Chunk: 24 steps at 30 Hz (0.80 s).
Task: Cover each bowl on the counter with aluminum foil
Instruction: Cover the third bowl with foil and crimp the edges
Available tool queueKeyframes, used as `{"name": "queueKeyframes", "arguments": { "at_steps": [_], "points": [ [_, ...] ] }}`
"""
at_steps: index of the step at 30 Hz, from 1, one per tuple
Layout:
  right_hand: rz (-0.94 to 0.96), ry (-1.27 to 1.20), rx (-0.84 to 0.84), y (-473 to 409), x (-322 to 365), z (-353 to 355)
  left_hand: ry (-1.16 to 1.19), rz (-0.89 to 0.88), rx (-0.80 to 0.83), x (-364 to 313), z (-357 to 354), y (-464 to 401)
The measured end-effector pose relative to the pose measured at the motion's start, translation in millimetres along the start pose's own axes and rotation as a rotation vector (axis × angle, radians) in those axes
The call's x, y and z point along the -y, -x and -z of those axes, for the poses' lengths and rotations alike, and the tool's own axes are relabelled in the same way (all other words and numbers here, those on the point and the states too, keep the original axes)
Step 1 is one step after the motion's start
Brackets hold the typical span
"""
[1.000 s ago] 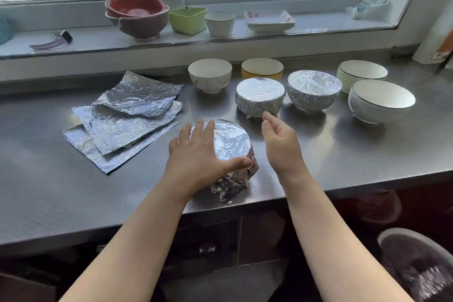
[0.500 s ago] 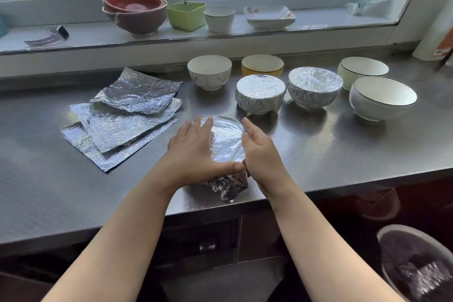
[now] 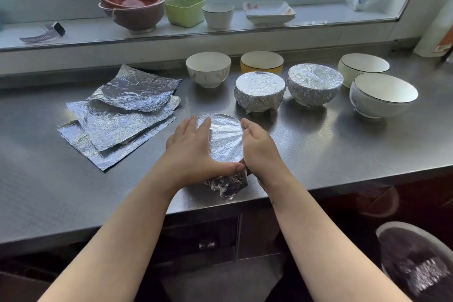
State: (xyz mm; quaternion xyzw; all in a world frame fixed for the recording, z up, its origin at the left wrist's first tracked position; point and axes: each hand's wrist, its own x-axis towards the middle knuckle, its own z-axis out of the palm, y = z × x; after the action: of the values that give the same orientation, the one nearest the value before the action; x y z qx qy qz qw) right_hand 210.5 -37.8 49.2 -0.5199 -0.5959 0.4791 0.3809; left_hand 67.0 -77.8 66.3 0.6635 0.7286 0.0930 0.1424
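A foil-covered bowl (image 3: 224, 138) sits near the counter's front edge, crumpled foil hanging at its near side. My left hand (image 3: 190, 152) presses flat on its left half, thumb along the near rim. My right hand (image 3: 257, 147) cups its right side with the palm against the foil. Behind stand two foil-wrapped bowls (image 3: 259, 91) (image 3: 313, 86). Bare bowls: a white one (image 3: 208, 71), a yellow one (image 3: 261, 61), and two white ones at the right (image 3: 362, 67) (image 3: 382, 95). Loose foil sheets (image 3: 120, 115) lie to the left.
The steel counter (image 3: 331, 144) runs left to right, its front edge just below my hands. The windowsill holds stacked red-brown bowls (image 3: 132, 6), a green container (image 3: 185, 11), a white cup (image 3: 218, 14) and square dishes (image 3: 268, 11). A bin with foil (image 3: 416, 262) stands at lower right.
My right hand moved left from beside the bowl and now presses against its right side. My left hand stays on top. The view shifted slightly.
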Motion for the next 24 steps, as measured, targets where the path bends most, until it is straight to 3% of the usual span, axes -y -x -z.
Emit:
{"name": "queueKeyframes", "arguments": {
  "at_steps": [7,11,17,24],
  "points": [
    [-0.063,-0.146,0.016,-28.1,-44.7,-12.8,-0.010,0.019,-0.004,-3.5,-0.5,1.2],
    [-0.096,-0.240,0.032,-13.3,-17.4,-0.2,-0.017,0.027,-0.003,-4.1,0.3,1.3],
    [-0.167,-0.386,0.142,-12.7,-22.5,8.2,-0.019,0.036,-0.007,-7.1,0.1,4.1],
    [-0.269,-0.527,0.155,-5.9,-19.2,6.3,-0.015,0.047,-0.029,-7.2,-2.6,5.1]
  ]
}}
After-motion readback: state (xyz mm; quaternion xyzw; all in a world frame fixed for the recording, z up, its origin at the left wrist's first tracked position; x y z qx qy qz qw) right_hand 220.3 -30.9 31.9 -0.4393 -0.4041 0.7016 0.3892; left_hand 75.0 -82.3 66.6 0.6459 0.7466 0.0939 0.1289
